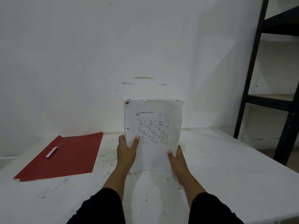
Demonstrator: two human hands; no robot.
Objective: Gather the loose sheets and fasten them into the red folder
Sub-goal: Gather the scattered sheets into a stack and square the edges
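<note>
White wall behind, a person's left hand (127, 151) and right hand (176, 156), each grip grasping a side, stand the sheets (153, 135) upright mid-counter (226, 167), where tapping edges square should line up punch holes for the red folder (64, 154) at the counter's left edge.

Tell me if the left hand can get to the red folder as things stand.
Probably yes, but not freely: the left hand grips the stack of sheets with the right hand. The red folder lies open to its left, nothing between.
</note>
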